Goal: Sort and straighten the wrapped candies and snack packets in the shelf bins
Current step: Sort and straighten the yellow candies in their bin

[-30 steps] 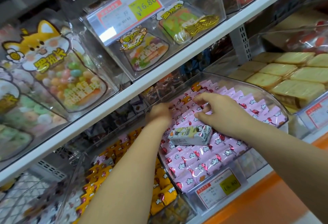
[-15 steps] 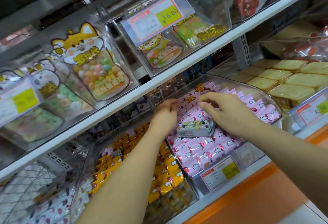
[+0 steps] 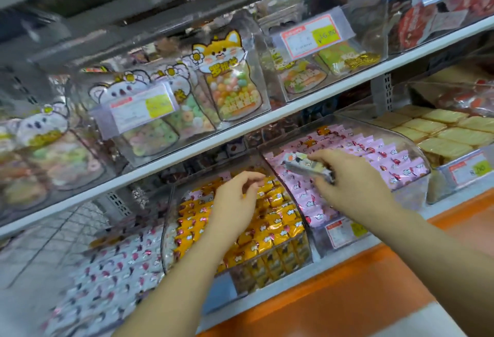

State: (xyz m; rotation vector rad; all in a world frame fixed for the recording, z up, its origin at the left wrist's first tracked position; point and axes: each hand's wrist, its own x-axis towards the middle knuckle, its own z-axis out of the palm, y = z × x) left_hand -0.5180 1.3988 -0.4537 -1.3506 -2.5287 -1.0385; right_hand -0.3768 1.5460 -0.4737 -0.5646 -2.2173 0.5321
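Observation:
On the lower shelf, a clear bin (image 3: 421,161) holds rows of pink wrapped candies (image 3: 379,153). Left of it, another clear bin (image 3: 167,229) holds yellow wrapped candies (image 3: 275,227). My right hand (image 3: 352,188) hovers over the pink candies and grips a small pale green and grey packet (image 3: 307,167), lifted clear of them. Over the yellow candies, my left hand (image 3: 235,204) has its fingers loosely curled and nothing visible in them.
White wrapped candies (image 3: 107,278) fill the bin at far left. Pale biscuit packets (image 3: 441,133) lie in the bin to the right. The upper shelf (image 3: 307,106) carries cat-shaped candy bags (image 3: 230,80) and price tags (image 3: 311,34). An orange ledge (image 3: 374,278) runs below.
My right hand has picked the pale packet up off the pink candies. My left hand has left the pink bin and moved left over the yellow candies. The view has swung left.

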